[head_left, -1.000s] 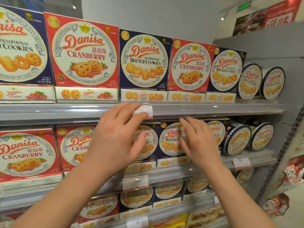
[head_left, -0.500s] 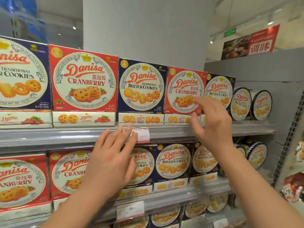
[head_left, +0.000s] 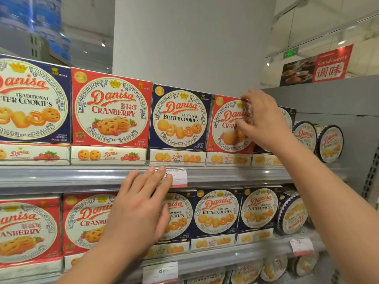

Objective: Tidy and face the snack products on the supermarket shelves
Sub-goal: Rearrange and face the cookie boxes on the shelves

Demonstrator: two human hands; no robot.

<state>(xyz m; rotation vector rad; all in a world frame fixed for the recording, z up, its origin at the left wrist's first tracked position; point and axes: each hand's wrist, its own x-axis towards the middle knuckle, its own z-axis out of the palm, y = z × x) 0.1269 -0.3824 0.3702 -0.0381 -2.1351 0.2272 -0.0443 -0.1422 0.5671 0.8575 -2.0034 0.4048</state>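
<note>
Red and blue Danisa cookie boxes stand in a row on the top shelf, faces forward. My right hand (head_left: pixel 260 119) reaches up to the right-hand red cranberry box (head_left: pixel 224 124) and its fingers curl over that box's top right corner. My left hand (head_left: pixel 139 208) lies flat with straight fingers against the grey shelf rail (head_left: pixel 82 177), fingertips on the white price tag (head_left: pixel 178 178). Behind my left hand, more cranberry boxes (head_left: pixel 86 222) and blue butter cookie boxes (head_left: pixel 215 214) fill the middle shelf.
Round blue cookie tins (head_left: pixel 330 143) stand on edge at the right end of the top shelf, more tins (head_left: pixel 291 216) below. A grey side panel (head_left: pixel 348 103) closes the shelf on the right. A white pillar (head_left: pixel 194 42) rises behind.
My right hand rose from the middle-shelf butter cookie boxes to the red cranberry box on the top shelf. My left hand stayed on the price tag. The view tilted upward.
</note>
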